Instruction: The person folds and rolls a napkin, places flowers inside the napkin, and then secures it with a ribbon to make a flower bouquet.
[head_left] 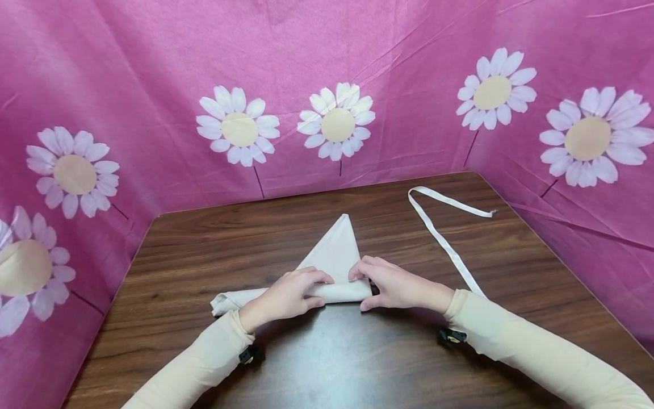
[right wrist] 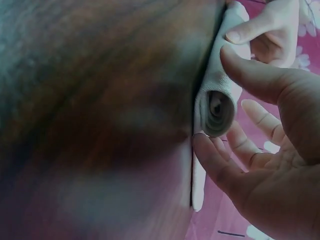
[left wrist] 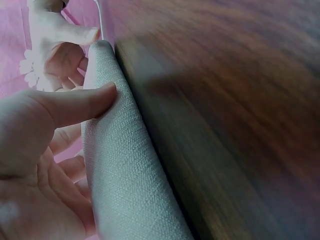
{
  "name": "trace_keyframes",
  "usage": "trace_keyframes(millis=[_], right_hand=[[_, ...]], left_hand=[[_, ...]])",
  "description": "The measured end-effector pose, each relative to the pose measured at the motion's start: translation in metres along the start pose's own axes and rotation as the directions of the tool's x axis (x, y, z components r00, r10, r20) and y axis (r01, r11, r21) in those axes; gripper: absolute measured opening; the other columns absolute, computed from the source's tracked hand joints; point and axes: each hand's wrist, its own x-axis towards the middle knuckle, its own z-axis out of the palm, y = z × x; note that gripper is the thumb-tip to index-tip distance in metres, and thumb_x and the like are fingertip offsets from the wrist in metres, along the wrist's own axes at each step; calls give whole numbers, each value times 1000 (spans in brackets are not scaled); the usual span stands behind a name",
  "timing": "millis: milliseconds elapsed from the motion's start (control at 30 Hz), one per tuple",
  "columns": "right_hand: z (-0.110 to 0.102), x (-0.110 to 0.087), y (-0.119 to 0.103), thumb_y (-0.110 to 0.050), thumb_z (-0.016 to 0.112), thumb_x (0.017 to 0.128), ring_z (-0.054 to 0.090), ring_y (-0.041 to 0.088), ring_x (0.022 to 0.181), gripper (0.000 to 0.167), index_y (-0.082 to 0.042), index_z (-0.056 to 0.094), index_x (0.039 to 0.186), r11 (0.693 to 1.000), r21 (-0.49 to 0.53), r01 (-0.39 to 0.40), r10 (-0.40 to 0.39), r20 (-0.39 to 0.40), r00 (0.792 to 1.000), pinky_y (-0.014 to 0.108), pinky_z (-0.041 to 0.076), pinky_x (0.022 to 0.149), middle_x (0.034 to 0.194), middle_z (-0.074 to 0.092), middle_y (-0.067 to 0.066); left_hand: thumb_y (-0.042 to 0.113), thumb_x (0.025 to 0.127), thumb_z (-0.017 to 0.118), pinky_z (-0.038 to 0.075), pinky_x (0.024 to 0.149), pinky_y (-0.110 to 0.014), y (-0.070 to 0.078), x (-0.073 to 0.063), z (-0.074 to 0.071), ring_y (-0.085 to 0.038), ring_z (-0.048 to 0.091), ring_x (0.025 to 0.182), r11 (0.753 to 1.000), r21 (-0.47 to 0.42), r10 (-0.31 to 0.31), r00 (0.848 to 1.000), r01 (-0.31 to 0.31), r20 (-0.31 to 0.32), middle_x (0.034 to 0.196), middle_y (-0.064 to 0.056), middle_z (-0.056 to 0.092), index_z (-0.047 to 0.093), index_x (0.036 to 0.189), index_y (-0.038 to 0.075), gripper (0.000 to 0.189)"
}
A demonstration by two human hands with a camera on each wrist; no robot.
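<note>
A pale beige cloth napkin (head_left: pixel 334 250) lies on the table, its far part a flat triangle pointing away and its near edge rolled into a tube. Across the middle of the roll (left wrist: pixel 122 160), my left hand (head_left: pixel 288 292) holds it, thumb in front and fingers behind. My right hand (head_left: pixel 390 284) grips the roll's right end, with curved fingers on the far side and the thumb at the front. Spiral layers show in that open end (right wrist: pixel 217 112) in the right wrist view. The roll's loose left end (head_left: pixel 222 304) sticks out beyond the left hand.
A narrow white ribbon (head_left: pixel 439 236) lies bent on the right of the brown wooden table (head_left: pixel 204 250), partly behind the right sleeve. Pink flowered fabric (head_left: pixel 398 51) stands along the table's back and sides. Each wrist carries a small black device (head_left: pixel 452 337).
</note>
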Motion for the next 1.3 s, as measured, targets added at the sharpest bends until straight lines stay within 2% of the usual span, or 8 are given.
trace_keyframes(millis=[167, 333, 533, 700, 967, 1133, 1233, 1300], right_hand=[[1, 0, -2, -14, 90, 77, 56, 14, 92, 45, -11, 63, 113, 999, -28, 32, -32, -5, 999, 32, 49, 80, 108, 61, -3], [0, 3, -2, -13, 87, 80, 58, 13, 85, 36, -11, 66, 110, 998, -29, 58, -58, -2, 998, 29, 49, 77, 106, 65, -4], [-1, 6, 1, -10, 81, 85, 56, 6, 78, 25, -14, 68, 106, 998, 10, 65, -65, 11, 998, 24, 48, 71, 99, 65, -9], [-2, 7, 1, -10, 78, 89, 55, 1, 72, 21, -14, 69, 107, 997, 57, 60, -61, 20, 998, 22, 48, 66, 96, 66, -10], [-2, 7, 1, -9, 69, 95, 52, 0, 69, 15, -12, 66, 110, 995, 97, 33, -37, 37, 999, 24, 48, 66, 90, 68, -11], [0, 7, 3, -6, 63, 100, 59, 1, 75, 14, -10, 64, 113, 992, 126, 24, -30, 45, 999, 28, 51, 71, 93, 72, -7], [1, 7, 5, -4, 59, 101, 64, 5, 73, 15, -8, 63, 115, 979, 205, -12, -2, 66, 998, 28, 55, 67, 96, 73, 0], [3, 7, 5, -2, 57, 102, 65, 7, 66, 16, -8, 62, 116, 961, 270, -60, 36, 92, 995, 27, 56, 60, 97, 72, 3]], left_hand=[[16, 85, 82, 50, 83, -36, 1, 0, -1, -13, 61, 94, 1000, -3, -14, 1000, 15, 8, 108, 1, 67, 69, 118, 13, 36], [17, 84, 83, 50, 82, -36, 1, 0, -2, -13, 61, 93, 1000, -2, -23, 1000, 23, 7, 108, 1, 66, 69, 117, 13, 36], [20, 84, 83, 50, 83, -36, 1, 0, -3, -12, 60, 95, 999, -10, -45, 999, 45, 20, 109, 2, 67, 69, 117, 14, 37], [20, 84, 83, 50, 81, -36, 0, 0, -3, -12, 61, 94, 999, -18, -33, 999, 34, 17, 108, 1, 68, 69, 116, 12, 37], [21, 83, 84, 50, 81, -32, 0, 0, -4, -9, 61, 91, 999, -40, -31, 999, 32, 17, 107, 2, 69, 70, 116, 12, 36], [22, 83, 84, 49, 80, -31, -1, 1, -3, -7, 59, 89, 998, -50, -35, 999, 36, 20, 105, 5, 69, 70, 115, 13, 36], [22, 82, 85, 49, 80, -31, 0, 1, -3, -7, 60, 89, 998, -53, -25, 1000, 26, 14, 105, 5, 70, 70, 115, 13, 37], [23, 81, 86, 50, 81, -31, 0, 0, -3, -7, 60, 90, 999, -49, -19, 1000, 20, 12, 105, 4, 70, 70, 115, 13, 39]])
